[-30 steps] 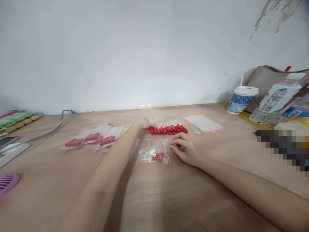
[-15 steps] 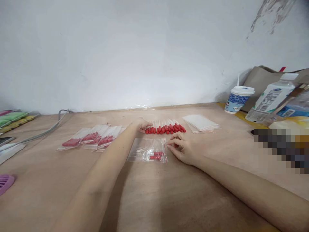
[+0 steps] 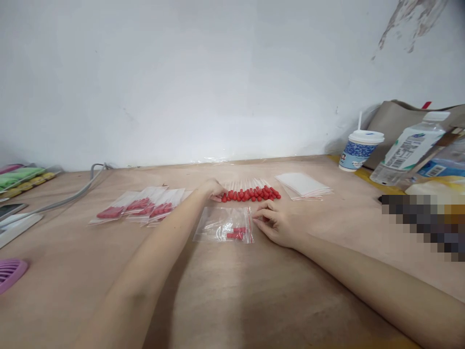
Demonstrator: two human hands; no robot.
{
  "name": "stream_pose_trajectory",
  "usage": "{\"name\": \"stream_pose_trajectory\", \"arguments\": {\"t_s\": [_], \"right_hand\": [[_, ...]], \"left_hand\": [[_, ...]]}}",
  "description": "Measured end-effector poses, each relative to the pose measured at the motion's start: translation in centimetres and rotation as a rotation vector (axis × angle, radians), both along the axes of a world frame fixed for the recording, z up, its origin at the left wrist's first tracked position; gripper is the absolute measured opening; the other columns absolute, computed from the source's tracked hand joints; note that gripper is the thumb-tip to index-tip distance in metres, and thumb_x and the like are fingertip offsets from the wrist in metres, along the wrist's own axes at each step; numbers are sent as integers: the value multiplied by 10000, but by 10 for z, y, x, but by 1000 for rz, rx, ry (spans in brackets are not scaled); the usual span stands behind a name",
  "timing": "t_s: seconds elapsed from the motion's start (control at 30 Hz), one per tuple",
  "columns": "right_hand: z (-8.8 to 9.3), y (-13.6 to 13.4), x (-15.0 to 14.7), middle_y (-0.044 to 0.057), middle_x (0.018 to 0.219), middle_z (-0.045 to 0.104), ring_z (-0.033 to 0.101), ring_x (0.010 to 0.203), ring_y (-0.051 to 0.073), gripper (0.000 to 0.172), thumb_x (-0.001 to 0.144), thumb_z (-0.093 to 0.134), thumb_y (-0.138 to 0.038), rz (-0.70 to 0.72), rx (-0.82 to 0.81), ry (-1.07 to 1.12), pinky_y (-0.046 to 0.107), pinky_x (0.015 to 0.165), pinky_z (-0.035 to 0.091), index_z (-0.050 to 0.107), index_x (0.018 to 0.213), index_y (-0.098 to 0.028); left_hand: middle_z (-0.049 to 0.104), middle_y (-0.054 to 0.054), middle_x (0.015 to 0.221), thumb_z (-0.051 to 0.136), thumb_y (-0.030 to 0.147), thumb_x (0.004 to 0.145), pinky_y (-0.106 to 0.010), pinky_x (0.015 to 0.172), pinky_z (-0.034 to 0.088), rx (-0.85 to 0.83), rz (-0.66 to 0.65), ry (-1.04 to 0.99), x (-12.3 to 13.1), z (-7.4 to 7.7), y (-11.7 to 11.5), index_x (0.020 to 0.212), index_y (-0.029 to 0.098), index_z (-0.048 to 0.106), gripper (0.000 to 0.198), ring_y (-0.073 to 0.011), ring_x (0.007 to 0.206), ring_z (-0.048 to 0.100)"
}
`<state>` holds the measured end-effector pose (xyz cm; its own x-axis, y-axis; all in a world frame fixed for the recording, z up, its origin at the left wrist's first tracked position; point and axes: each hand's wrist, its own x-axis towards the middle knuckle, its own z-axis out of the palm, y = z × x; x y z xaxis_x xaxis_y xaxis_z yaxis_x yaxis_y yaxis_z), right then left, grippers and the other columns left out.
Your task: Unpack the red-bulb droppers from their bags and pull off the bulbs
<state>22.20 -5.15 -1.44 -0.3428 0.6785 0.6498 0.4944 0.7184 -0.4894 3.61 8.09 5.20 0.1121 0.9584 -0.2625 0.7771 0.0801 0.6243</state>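
My left hand (image 3: 215, 190) is at the left end of a row of red-headed sticks (image 3: 250, 194) with thin pale shafts. Its fingers look closed against the leftmost stick, partly hidden by the hand itself. Just in front of the row, a clear zip bag (image 3: 214, 225) lies flat, its red-lined opening to the right, with a few red-headed sticks (image 3: 237, 233) inside. Beside that opening rests my right hand (image 3: 274, 224), thumb and fingers loosely curled with a gap between them. It appears to hold nothing; whether the fingertips touch the bag's edge I cannot tell.
Filled zip bags (image 3: 136, 206) overlap left of my left forearm. A stack of flat bags (image 3: 304, 186) lies to the right. Farther right stand a paper cup (image 3: 359, 151) and a plastic bottle (image 3: 407, 150). At left are a grey cable (image 3: 69, 198), a phone (image 3: 10, 210) and a purple object (image 3: 12, 275).
The leftmost red-headed sticks have shifted right and the gap in the row has closed. My left fingers have drawn in against them. My right hand and the clear bag have stayed in place.
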Motion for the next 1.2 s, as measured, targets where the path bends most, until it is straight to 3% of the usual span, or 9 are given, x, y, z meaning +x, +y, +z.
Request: {"name": "stream_pose_trajectory", "arguments": {"t_s": [0.07, 0.2, 0.23, 0.3, 0.4, 0.6, 0.77, 1.0, 1.2], "right_hand": [[2, -1, 1, 40, 810, 518, 501, 663, 115, 130, 826, 482, -212, -12, -22, -40, 249, 565, 436, 599, 882, -198], [7, -3, 2, 38, 750, 562, 511, 741, 149, 126, 820, 503, -221, -27, -27, -123, 288, 663, 434, 627, 813, -196], [8, -3, 2, 38, 755, 573, 512, 760, 153, 130, 820, 508, -225, -14, -29, -131, 295, 685, 432, 634, 811, -199], [10, -4, 1, 37, 784, 589, 516, 778, 152, 143, 825, 512, -243, 29, -45, -132, 301, 714, 428, 648, 849, -210], [13, -4, -1, 42, 844, 599, 520, 819, 155, 179, 833, 516, -290, 101, -90, -118, 304, 746, 425, 658, 922, -230], [16, -6, -11, 22, 798, 599, 524, 724, 121, 169, 825, 525, -281, 219, -320, -92, 242, 647, 419, 675, 873, -220], [11, -6, -19, -12, 653, 578, 471, 569, 95, 156, 818, 500, -231, 131, -478, -3, 215, 530, 367, 644, 790, -176], [23, -7, -24, -9, 766, 541, 465, 655, 96, 179, 695, 664, -305, 253, -481, -38, 207, 565, 371, 604, 778, -158], [22, -10, -28, -25, 659, 525, 453, 599, 89, 65, 682, 627, -169, 142, -401, -91, 203, 525, 354, 565, 697, -158]], "left_hand": [[624, -98, 765, 580, 211, 772, -319, 666, 504, 84, -14, 26, -5, 0, -7, 858, 84, 595, 154, -193, 730, 603], [612, -67, 939, 523, 278, 798, -344, 833, 450, 362, -109, 21, -27, -6, -49, 942, 158, 577, 195, -192, 893, 566], [611, -53, 944, 500, 298, 815, -337, 856, 440, 427, -175, 8, -35, -10, -63, 938, 173, 582, 193, -183, 905, 563], [603, -65, 1007, 448, 325, 852, -340, 882, 435, 624, -486, -6, -50, -17, -91, 986, 177, 585, 242, -186, 957, 557], [470, -72, 1286, 441, 341, 867, -361, 985, 374, 637, -741, 13, -67, -28, -120, 1217, 224, 481, 371, -203, 1175, 446], [442, -36, 1337, 451, 405, 860, -379, 1035, 334, 534, -669, 29, -67, -35, -126, 1300, 253, 400, 468, -191, 1236, 395], [450, -39, 1330, 449, 393, 862, -389, 1039, 327, 547, -650, 32, -63, -39, -126, 1280, 241, 430, 445, -194, 1245, 384], [451, -55, 1329, 445, 399, 862, -385, 1031, 337, 559, -625, 34, -60, -42, -129, 1266, 231, 448, 438, -198, 1224, 411], [428, -58, 1347, 421, 414, 871, -397, 1040, 323, 550, -633, 61, -57, -41, -130, 1281, 228, 427, 450, -200, 1239, 391]]}}
